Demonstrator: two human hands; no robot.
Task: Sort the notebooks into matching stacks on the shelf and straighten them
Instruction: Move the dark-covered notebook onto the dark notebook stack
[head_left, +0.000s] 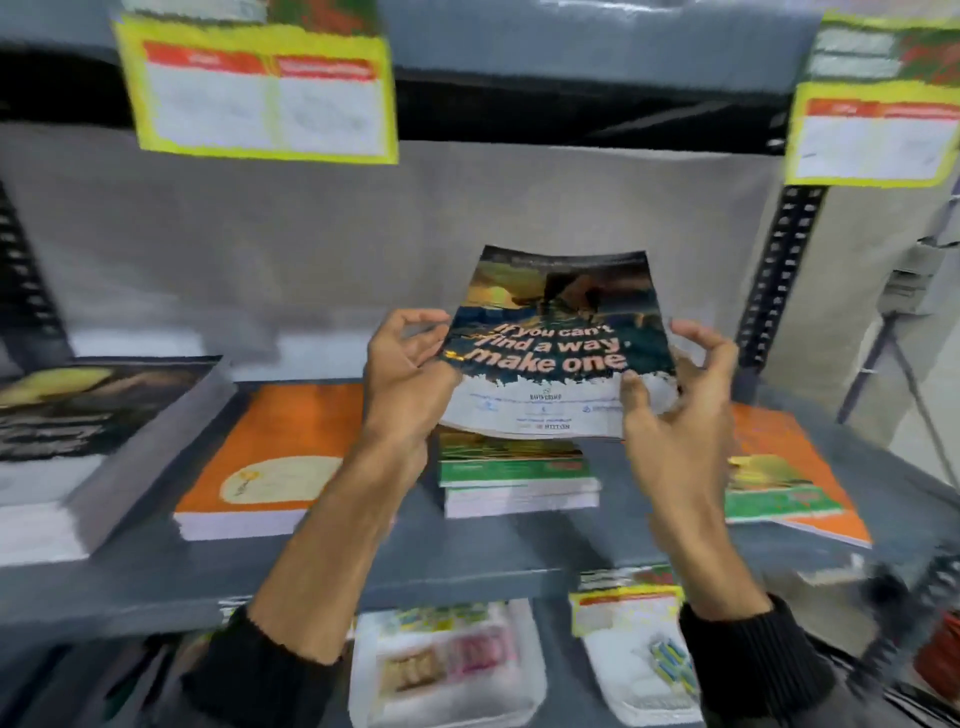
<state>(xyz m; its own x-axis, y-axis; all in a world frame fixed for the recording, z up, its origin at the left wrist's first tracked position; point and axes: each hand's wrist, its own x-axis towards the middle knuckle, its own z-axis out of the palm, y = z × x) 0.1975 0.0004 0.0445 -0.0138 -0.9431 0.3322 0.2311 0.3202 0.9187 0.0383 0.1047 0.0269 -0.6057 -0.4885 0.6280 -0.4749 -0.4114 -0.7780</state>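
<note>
I hold a dark notebook (558, 338) printed "If you can't find a way, make one" tilted up above the grey shelf (467, 551). My left hand (408, 364) grips its left edge, my right hand (675, 410) its lower right corner. Directly below it lies a short stack of green-covered notebooks (519, 483). An orange stack (275, 462) sits to the left, and a tall stack with a dark cover (78, 415) is at far left. On the right, a green notebook (774, 493) lies on an orange one (831, 525).
Yellow-edged price tags (260, 93) (878, 135) hang from the shelf above. The lower shelf holds white packets (447, 670) (644, 670) and another tag (623, 608). Perforated black uprights (779, 275) frame the bay.
</note>
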